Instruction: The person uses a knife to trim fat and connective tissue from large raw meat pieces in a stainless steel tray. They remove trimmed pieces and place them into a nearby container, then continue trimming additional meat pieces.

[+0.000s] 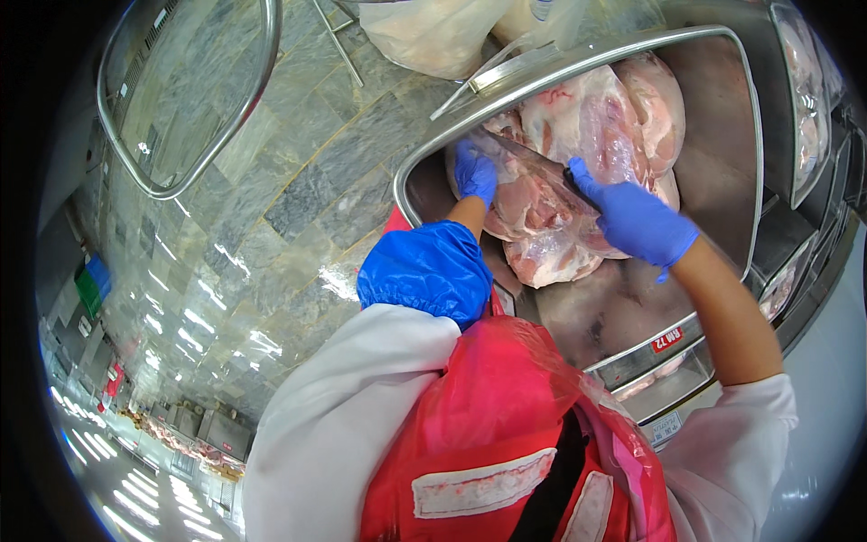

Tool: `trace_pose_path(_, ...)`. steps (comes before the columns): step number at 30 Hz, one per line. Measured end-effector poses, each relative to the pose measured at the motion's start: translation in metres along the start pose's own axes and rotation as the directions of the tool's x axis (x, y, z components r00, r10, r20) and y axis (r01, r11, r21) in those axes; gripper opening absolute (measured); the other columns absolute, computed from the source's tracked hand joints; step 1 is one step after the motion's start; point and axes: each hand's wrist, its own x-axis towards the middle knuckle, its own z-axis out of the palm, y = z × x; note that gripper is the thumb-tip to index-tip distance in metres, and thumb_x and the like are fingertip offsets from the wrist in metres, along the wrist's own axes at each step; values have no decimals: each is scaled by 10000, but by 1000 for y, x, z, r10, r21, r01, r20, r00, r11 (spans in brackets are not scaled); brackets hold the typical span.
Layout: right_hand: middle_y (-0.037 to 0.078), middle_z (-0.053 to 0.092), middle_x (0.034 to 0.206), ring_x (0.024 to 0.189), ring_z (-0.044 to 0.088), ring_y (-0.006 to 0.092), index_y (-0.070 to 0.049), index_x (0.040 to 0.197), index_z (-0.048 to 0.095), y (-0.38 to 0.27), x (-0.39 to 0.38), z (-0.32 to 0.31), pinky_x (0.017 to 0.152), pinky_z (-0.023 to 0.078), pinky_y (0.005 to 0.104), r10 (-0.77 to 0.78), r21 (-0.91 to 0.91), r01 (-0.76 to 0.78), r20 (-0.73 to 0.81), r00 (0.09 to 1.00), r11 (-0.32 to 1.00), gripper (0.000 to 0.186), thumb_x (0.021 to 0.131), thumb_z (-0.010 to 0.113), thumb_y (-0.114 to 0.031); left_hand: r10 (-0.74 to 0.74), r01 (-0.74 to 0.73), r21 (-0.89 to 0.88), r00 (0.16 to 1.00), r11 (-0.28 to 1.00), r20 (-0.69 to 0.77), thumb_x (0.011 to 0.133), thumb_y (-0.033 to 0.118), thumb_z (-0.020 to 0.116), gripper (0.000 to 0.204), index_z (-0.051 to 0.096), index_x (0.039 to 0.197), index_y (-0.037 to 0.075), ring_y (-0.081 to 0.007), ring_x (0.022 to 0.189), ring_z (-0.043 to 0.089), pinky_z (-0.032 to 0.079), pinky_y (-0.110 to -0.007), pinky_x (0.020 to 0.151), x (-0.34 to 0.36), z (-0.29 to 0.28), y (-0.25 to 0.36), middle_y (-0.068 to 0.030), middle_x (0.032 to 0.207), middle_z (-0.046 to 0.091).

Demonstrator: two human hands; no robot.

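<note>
Large pale-pink cuts of raw meat (pixel 618 122) lie piled in a deep stainless steel bin (pixel 713 163) in front of me. My right hand (pixel 643 221), in a blue-violet glove, is closed round the black handle of a knife (pixel 533 163). Its blade points up and left across the nearer meat, and the tip is hard to make out. My left hand (pixel 476 173), gloved alike, has its fingers curled on the left edge of that piece, just left of the blade. Part of its grip is hidden.
A metal hoop rail (pixel 262 81) stands at the upper left above grey tiled floor (pixel 298 163). Pale filled bags (pixel 433 36) sit beyond the bin. More bins with meat (pixel 804 99) line the right side. A red apron (pixel 452 425) covers my front.
</note>
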Motion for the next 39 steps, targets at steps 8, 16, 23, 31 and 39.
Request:
trace_pose_path(8,117,533,586,483,552,204,-83,1032,506,-29,43,-65,415,425,331,46,-77,-21,332,942,997,244,790,516,-112,-2,35,-132,972,991,236,727,105,503,457,430,1168,11,-363,1026,512,407,-396,863,27,21,-55,-226,1107,524)
trace_pose_path(16,243,596,829,745,604,387,-31,1095,440,-14,56,-21,588,472,443,-19,-140,30,82,996,990,381,717,489,-32,9,-7,-10,978,1000,210,732,133,533,474,424,1168,-15,-368,1060,501,407,-382,881,0,6,-7,-239,1122,516)
trace_pose_path(23,250,593,854,775,600,384,-58,1360,224,5,37,53,650,464,461,-8,-95,2,-59,998,995,577,822,430,-59,-101,87,63,959,994,263,743,142,547,480,407,1181,3,-382,1065,499,402,-406,884,-9,-11,19,-251,1152,505)
trace_pose_path(31,254,582,751,638,595,374,-111,1385,187,-20,22,-38,574,471,431,15,-95,1,177,984,995,683,770,476,-42,-49,-1,187,964,982,263,743,158,537,535,351,1217,-4,-411,1068,487,401,-433,888,-9,-12,10,-266,1137,510)
trace_pose_path(39,183,567,671,525,560,277,-10,1040,485,-26,50,-42,442,435,365,-68,-199,136,318,946,970,318,729,509,-76,-96,8,314,960,949,263,743,193,526,574,353,1242,-31,-390,1071,493,404,-414,901,-14,-8,13,-270,1140,505)
